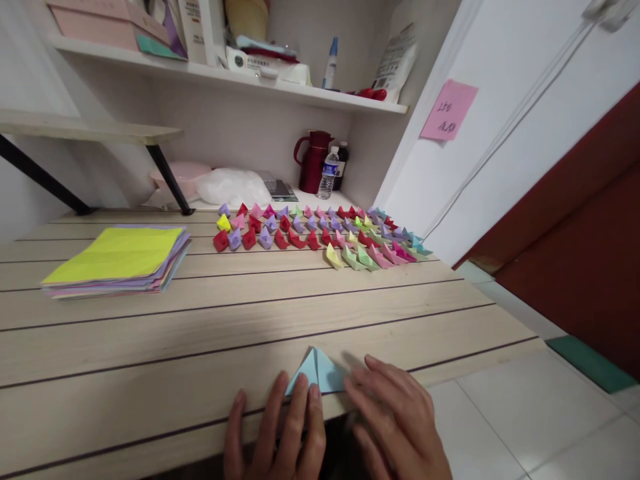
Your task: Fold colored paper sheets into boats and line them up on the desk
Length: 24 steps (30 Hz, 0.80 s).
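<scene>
A light blue paper (326, 373), folded to a triangle with a seam down its middle, lies flat at the table's front edge. Fingers of my left hand (287, 433) rest spread on its lower left part, pressing it to the table. My right hand (397, 420) is at the paper's right corner, fingertips touching or just over it, fingers extended and slightly blurred. The paper's lower edge is partly hidden under my left fingers. Beyond it, rows of small folded paper boats (295, 238) in red, purple, pink, green, yellow and blue stand on the table.
A stack of coloured square paper (115, 257), yellow on top, lies at the left. Behind the boats are a dark red jug (314, 163), a water bottle (329, 175) and a plastic bag (235, 187). A shelf (200, 71) runs above. Tiled floor (500, 427) lies right of the table.
</scene>
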### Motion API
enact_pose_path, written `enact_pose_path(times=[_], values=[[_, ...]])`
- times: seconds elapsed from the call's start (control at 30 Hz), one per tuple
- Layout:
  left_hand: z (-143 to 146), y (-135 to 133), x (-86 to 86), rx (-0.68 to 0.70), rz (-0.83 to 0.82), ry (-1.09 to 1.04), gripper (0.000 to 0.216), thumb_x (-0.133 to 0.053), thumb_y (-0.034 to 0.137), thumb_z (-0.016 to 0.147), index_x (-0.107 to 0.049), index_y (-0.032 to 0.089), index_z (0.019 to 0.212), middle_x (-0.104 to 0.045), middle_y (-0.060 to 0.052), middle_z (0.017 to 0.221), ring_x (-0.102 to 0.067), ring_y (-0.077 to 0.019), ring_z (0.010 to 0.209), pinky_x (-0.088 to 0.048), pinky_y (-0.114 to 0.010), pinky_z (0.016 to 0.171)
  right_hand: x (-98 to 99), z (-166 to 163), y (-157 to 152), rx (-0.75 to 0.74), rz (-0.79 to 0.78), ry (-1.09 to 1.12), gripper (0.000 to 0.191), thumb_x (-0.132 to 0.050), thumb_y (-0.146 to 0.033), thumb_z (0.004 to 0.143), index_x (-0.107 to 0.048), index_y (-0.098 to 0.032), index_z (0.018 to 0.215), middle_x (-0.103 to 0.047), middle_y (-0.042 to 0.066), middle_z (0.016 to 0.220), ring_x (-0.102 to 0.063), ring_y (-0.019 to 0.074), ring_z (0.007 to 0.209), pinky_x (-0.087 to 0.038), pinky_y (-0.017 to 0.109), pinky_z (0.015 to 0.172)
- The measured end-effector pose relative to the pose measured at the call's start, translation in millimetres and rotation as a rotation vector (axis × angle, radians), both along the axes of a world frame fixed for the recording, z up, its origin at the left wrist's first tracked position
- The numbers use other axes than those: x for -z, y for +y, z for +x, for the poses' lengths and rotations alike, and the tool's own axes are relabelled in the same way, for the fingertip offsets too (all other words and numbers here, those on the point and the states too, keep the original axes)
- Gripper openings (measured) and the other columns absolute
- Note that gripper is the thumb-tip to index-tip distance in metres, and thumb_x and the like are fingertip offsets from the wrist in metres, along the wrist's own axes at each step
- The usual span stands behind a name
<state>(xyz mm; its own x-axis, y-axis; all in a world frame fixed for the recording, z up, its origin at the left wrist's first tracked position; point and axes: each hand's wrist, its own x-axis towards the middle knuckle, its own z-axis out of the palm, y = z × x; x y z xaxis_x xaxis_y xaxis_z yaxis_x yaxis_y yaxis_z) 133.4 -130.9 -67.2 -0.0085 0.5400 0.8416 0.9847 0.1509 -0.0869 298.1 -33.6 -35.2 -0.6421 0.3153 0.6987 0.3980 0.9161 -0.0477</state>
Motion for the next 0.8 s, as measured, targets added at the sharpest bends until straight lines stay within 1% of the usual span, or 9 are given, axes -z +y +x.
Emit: enact_pose_path(times=[0.07,0.13,0.2,0.33,0.4,0.47,0.57,0.67,0.8], values=[[0.3,-0.3,0.5,0.002,-0.001,-0.007,0.032,-0.044,0.016,0.093,-0.071,0.026,0.107,-0.075,0.002,0.112,-0.066,-0.0189,0.103,-0.020,-0.056,0.118,1.8,1.0,0.5,-0.037,0.117,-0.117,0.041,-0.050,-0.038,0.096,-0.056,-0.021,0.133,-0.067,0.006,0.123,-0.052,0.0287,0.123,-0.039,0.045,0.101],[0.4,0.3,1.3,0.003,0.012,-0.006,0.031,-0.044,0.017,0.093,-0.072,0.025,0.107,-0.075,0.001,0.111,-0.066,-0.0191,0.102,-0.020,-0.056,0.118,3.0,-1.5,1.4,-0.041,0.158,-0.209,0.050,-0.050,-0.048,0.095,-0.056,-0.018,0.134,-0.067,0.006,0.125,-0.051,0.0294,0.122,-0.036,0.045,0.101],[0.5,1.8,2.8,0.002,0.029,0.000,0.030,-0.046,0.017,0.093,-0.072,0.024,0.106,-0.076,0.001,0.110,-0.067,-0.0196,0.101,-0.022,-0.056,0.118,3.1,-7.0,1.2,-0.011,0.140,-0.222,0.049,-0.054,-0.047,0.094,-0.058,-0.020,0.134,-0.068,0.005,0.123,-0.053,0.0285,0.117,-0.036,0.044,0.099],[0.7,5.7,7.3,-0.005,0.067,0.022,0.027,-0.048,0.019,0.093,-0.073,0.022,0.103,-0.077,-0.002,0.105,-0.067,-0.0205,0.100,-0.026,-0.057,0.116,-1.0,-22.4,-1.2,0.077,0.047,-0.142,0.043,-0.057,-0.048,0.092,-0.061,-0.027,0.130,-0.070,0.003,0.111,-0.055,0.0268,0.103,-0.036,0.043,0.091],[0.7,6.6,9.6,-0.004,0.083,0.032,0.028,-0.047,0.019,0.094,-0.073,0.022,0.103,-0.077,-0.002,0.103,-0.066,-0.0208,0.103,-0.027,-0.057,0.115,-5.4,-29.0,-0.9,0.094,0.039,-0.159,0.044,-0.058,-0.045,0.091,-0.060,-0.025,0.131,-0.069,0.004,0.109,-0.055,0.0268,0.100,-0.037,0.042,0.087],[0.5,6.2,11.8,-0.001,0.082,0.029,0.027,-0.047,0.018,0.094,-0.072,0.022,0.104,-0.077,-0.003,0.103,-0.065,-0.0212,0.106,-0.028,-0.057,0.115,-10.6,-33.8,0.4,0.097,0.047,-0.200,0.047,-0.061,-0.039,0.090,-0.057,-0.022,0.133,-0.068,0.006,0.110,-0.055,0.0266,0.098,-0.038,0.041,0.082],[0.4,3.6,14.2,0.005,0.039,-0.004,0.028,-0.048,0.019,0.093,-0.071,0.023,0.109,-0.077,-0.003,0.107,-0.065,-0.0224,0.109,-0.026,-0.057,0.116,-15.8,-37.7,1.4,0.099,0.038,-0.242,0.050,-0.062,-0.031,0.087,-0.055,-0.019,0.135,-0.068,0.008,0.109,-0.056,0.0266,0.095,-0.040,0.041,0.078],[1.1,1.1,12.5,-0.009,-0.022,-0.008,0.032,-0.049,0.020,0.092,-0.068,0.025,0.118,-0.075,-0.002,0.114,-0.065,-0.0225,0.109,-0.021,-0.056,0.118,-12.7,-36.1,-1.5,0.099,0.044,-0.220,0.048,-0.058,-0.029,0.089,-0.055,-0.018,0.135,-0.069,0.008,0.111,-0.056,0.0274,0.097,-0.041,0.042,0.081],[1.7,-1.1,2.7,-0.032,-0.057,-0.055,0.035,-0.048,0.023,0.092,-0.065,0.028,0.123,-0.074,0.001,0.116,-0.067,-0.0207,0.104,-0.016,-0.052,0.121,-0.8,-22.9,-7.1,0.067,0.099,-0.185,0.045,-0.054,-0.029,0.089,-0.057,-0.015,0.132,-0.069,0.007,0.119,-0.054,0.0288,0.112,-0.037,0.044,0.096]])
